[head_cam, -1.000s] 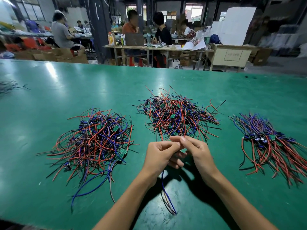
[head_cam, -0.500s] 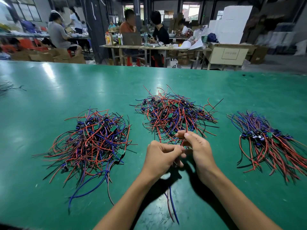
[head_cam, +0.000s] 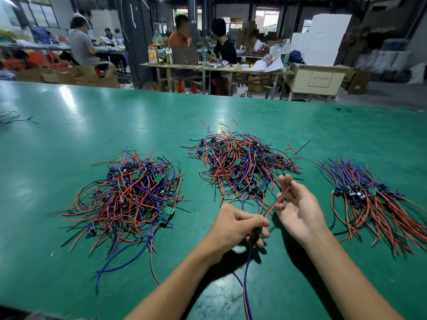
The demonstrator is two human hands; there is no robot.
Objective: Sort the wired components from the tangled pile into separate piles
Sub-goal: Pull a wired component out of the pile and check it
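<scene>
Piles (head_cam: 129, 195) flanking hands, workers (head_cam: 180, 35) behind

A single wide-angle head view looks forward and down across the green table (head_cam: 97, 116) from its near edge. Both forearms enter from the bottom of the frame, close to the lens; the workshop fills the top of the frame.

The desk (head_cam: 97, 125) has a smooth green top with a soft sheen that throws back pale glare from the lights. The left pile (head_cam: 129, 195), middle pile (head_cam: 240, 162) and right pile (head_cam: 374, 199) are wires in glossy red, blue and black plastic insulation, with small matt green circuit boards among them. Far behind, cartons (head_cam: 69, 77) look like matt brown cardboard.
</scene>
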